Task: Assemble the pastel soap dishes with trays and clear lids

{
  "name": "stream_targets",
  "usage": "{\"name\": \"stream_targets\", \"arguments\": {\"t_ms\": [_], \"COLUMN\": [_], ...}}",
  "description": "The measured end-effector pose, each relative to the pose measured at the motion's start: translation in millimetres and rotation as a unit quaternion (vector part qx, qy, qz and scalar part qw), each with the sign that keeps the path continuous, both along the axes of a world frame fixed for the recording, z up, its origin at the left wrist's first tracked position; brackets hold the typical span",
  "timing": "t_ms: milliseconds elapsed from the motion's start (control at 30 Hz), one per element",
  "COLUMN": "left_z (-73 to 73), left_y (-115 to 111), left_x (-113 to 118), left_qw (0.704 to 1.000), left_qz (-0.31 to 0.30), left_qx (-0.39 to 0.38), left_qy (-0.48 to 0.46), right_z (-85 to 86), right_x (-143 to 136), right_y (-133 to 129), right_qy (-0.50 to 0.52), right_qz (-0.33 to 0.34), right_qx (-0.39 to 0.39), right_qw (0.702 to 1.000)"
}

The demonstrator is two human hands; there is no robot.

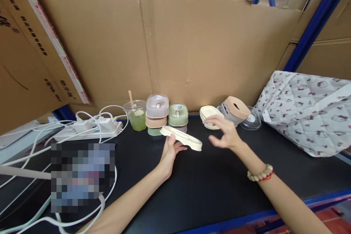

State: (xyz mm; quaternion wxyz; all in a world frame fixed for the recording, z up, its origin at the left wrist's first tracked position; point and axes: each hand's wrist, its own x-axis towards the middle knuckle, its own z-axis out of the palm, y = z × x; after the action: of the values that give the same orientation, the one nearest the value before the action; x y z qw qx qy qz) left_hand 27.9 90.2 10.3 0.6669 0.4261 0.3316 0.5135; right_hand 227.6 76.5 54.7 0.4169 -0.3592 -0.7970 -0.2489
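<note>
Plainly, the left hand (168,156) pinches 1 cream piece (181,138), tilted above the black table (197,190), thumb at its edge. The right hand (226,134), released with curved fingers apart, overlaps the cream stack (210,111); touching, I cannot tell.

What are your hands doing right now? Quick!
Left hand: closed, holding a cream plastic piece.
Right hand: open, near stacked cream trays; whether it touches them is unclear.

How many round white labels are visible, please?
3: atop the lilac box, atop the upper green box, and on the clear lid beside the patterned bag. Others may be hidden.
</note>
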Motion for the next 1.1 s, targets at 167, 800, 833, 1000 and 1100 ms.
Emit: {"name": "stream_targets", "arguments": {"t_ms": [167,800,833,1000,1100], "left_z": [-1.2,3.5,3.0,3.7,6.2], "left_y": [3.0,-4.5,-4.6,-7.1,-7.9], "left_x": [-2.8,-3.4,-3.6,-3.1,-1.2], "left_qw": [0.999,0.989,0.989,0.988,0.993], "left_qz": [-0.034,-0.133,-0.134,-0.128,-0.096], "left_qx": [0.027,0.054,0.058,0.068,0.054], "left_qy": [-0.024,0.037,0.037,0.045,0.048], "right_z": [-17.0,-25.5,-26.4,-27.4,-21.3], "right_x": [-33.9,70.5,71.8,68.5,41.9], "right_y": [-3.7,41.9,42.4,37.3,32.6], "right_qy": [-0.100,-0.047,-0.047,-0.030,0.043], "right_qz": [0.055,-0.268,-0.264,-0.253,-0.238], "right_qx": [0.085,-0.143,-0.147,-0.146,-0.105], "right_qw": [0.990,0.951,0.952,0.956,0.965]}}
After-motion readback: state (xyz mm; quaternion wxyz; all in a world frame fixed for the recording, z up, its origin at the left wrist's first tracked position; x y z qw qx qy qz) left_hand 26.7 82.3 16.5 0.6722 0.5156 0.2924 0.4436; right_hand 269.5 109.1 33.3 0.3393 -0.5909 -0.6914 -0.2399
